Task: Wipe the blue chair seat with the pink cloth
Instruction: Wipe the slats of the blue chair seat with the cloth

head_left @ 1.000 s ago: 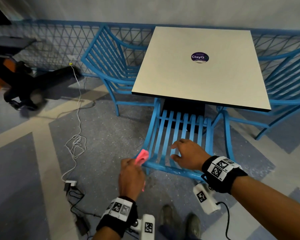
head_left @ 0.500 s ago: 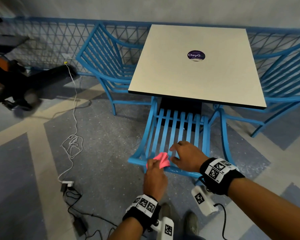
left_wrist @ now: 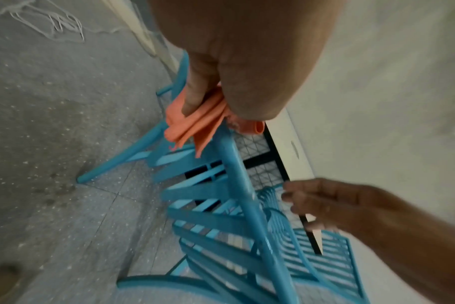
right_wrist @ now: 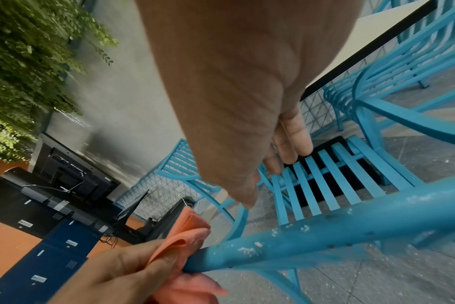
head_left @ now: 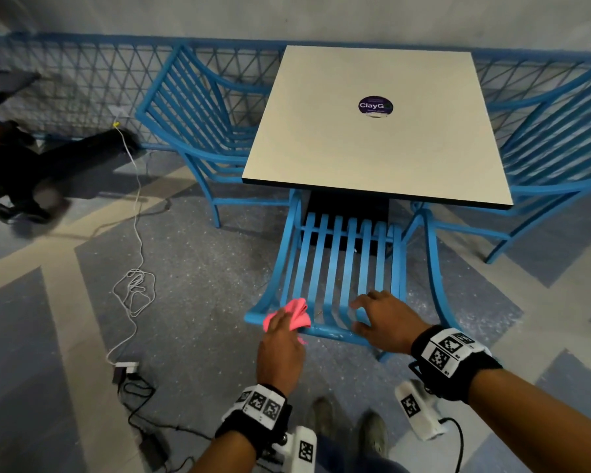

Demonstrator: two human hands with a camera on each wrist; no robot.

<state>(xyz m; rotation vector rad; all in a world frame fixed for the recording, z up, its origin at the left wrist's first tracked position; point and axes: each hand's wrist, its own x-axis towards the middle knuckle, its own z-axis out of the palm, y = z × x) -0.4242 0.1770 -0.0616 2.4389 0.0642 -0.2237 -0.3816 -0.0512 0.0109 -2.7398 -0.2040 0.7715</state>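
The blue chair seat (head_left: pixel 338 274) is a row of narrow painted metal slats running near to far, closed at the near end by a round tube rail whose paint shows white chips in the right wrist view. Its far end sits tucked under the counter (head_left: pixel 376 131), a square pale top with a dark edge and a round purple sticker (head_left: pixel 375 106) reading "ClayG".

The pink cloth (head_left: pixel 296 314) lies bunched in soft folds on the seat's near left corner, over the rail. The left hand (head_left: pixel 280 349) grips it, thumb and fingers pinched around the folds. The right hand (head_left: pixel 384 322) is just right of it with fingers spread and relaxed over the near slats, holding nothing; I cannot tell whether its fingertips touch the slats.

Two more slatted blue chairs flank the counter: one on the far left (head_left: pixel 198 124), one on the right (head_left: pixel 553 148), whose curved armrest stands close beside the seat. A blue lattice fence (head_left: pixel 82 83) runs along the far wall. On the speckled grey floor to the left, a thin white cable (head_left: pixel 133 285) lies in a loose tangle and leads to a small adapter (head_left: pixel 125 367) near the person. Dark, blurred equipment (head_left: pixel 31 172) stands at far left.
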